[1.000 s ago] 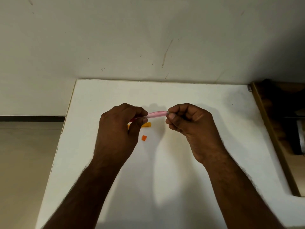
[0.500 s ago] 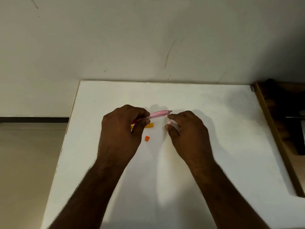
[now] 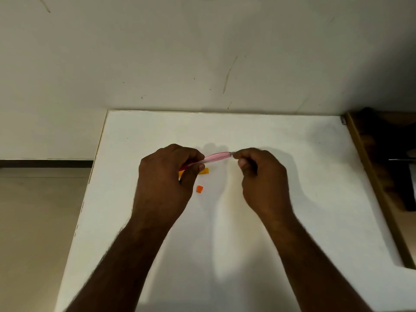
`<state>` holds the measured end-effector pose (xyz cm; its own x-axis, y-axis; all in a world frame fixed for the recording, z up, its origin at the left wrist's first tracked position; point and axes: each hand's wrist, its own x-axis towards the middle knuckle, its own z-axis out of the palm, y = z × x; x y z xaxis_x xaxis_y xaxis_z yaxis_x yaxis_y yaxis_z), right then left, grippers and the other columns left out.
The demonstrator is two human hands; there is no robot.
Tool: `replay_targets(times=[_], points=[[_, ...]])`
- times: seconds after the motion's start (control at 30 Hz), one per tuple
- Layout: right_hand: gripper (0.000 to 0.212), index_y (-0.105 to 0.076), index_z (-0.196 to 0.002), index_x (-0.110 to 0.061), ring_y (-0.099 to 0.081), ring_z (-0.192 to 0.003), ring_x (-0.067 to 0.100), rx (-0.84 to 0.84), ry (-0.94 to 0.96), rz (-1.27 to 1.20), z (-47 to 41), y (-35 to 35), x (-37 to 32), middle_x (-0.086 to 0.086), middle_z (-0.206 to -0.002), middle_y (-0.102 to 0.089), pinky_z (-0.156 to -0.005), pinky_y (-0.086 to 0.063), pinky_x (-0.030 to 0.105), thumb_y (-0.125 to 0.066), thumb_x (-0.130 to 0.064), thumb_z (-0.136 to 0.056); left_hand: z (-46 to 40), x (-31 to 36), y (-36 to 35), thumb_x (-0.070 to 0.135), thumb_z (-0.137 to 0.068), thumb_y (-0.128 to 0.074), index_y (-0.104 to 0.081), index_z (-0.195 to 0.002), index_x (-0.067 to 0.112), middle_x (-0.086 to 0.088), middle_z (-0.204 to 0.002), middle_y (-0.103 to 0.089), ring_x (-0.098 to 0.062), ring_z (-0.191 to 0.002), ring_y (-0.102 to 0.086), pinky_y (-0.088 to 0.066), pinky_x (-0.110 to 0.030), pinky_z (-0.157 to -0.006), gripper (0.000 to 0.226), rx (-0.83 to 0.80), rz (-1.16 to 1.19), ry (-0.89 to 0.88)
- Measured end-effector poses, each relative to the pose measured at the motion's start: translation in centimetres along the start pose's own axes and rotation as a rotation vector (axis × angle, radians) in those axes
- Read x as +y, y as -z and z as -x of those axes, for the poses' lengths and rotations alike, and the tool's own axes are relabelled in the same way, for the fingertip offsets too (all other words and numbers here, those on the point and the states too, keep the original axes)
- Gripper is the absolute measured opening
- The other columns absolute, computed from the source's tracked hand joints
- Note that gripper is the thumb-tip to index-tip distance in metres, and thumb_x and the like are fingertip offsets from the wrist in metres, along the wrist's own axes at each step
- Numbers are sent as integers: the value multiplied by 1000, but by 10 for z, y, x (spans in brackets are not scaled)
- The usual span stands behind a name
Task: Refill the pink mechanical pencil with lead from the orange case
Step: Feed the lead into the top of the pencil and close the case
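My left hand [image 3: 167,176] grips the pink mechanical pencil [image 3: 213,158] by its lower end and holds it nearly level above the white table [image 3: 270,233]. My right hand [image 3: 263,176] has its fingertips pinched at the pencil's right, metal end; what they hold is too small to tell. The orange lead case [image 3: 204,171] lies on the table just under the pencil, partly hidden by my left hand. A small orange cap [image 3: 199,189] lies alone a little nearer to me.
The table's left edge drops to a beige floor [image 3: 33,221]. A wall [image 3: 202,52] stands behind the table. A dark wooden-framed piece of furniture [image 3: 387,176] borders the table's right side.
My right hand had dropped away from the pencil's end towards the table half a second ago; now it is back up, with fingertips pinched at the metal end. The left hand stayed put.
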<state>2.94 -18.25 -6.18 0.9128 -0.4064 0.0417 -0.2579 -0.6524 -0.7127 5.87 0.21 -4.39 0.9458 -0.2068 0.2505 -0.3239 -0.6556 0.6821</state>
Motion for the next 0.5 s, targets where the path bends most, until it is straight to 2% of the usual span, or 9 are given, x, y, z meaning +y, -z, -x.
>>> replay_targets(times=[0.07, 0.1, 0.2, 0.33, 0.5], points=[[20, -75, -96, -25, -67, -76, 9, 3, -161, -324, -4, 4, 0, -13, -85, -73, -74, -53, 23, -62, -10, -99, 0, 0, -1, 24, -88, -70, -75, -98, 22, 12, -89, -71, -9, -81, -64, -50, -26, -75, 11, -6, -7, -3], [21, -75, -93, -24, -67, -71, 9, -7, -231, -496, -6, 7, -1, -13, -80, -73, -71, -55, 23, -63, -7, -98, 0, 0, -1, 23, -88, -71, -75, -98, 23, 13, -89, -71, -8, -81, -64, -50, -25, -75, 10, -7, -9, 0], [16, -76, -93, -15, -71, -75, 12, -85, -366, -918, -8, 13, -4, -5, -83, -76, -74, -58, 23, -67, -2, -95, 0, 0, -1, 22, -88, -72, -75, -97, 23, 13, -88, -71, -8, -80, -63, -50, -25, -74, 10, -9, -12, 8], [14, -77, -101, -7, -75, -85, 19, -122, -394, -983, -8, 14, -6, 8, -96, -78, -77, -59, 24, -69, 1, -92, 0, 2, -2, 20, -87, -73, -75, -96, 23, 14, -87, -71, -7, -79, -63, -49, -23, -73, 9, -10, -18, -2], [18, -78, -97, -11, -77, -87, 21, -155, -379, -978, -7, 14, -8, 7, -95, -80, -77, -60, 24, -69, 2, -90, 0, 1, -2, 20, -87, -74, -75, -96, 23, 12, -87, -71, -10, -79, -65, -50, -26, -74, 9, -10, -26, 3]])
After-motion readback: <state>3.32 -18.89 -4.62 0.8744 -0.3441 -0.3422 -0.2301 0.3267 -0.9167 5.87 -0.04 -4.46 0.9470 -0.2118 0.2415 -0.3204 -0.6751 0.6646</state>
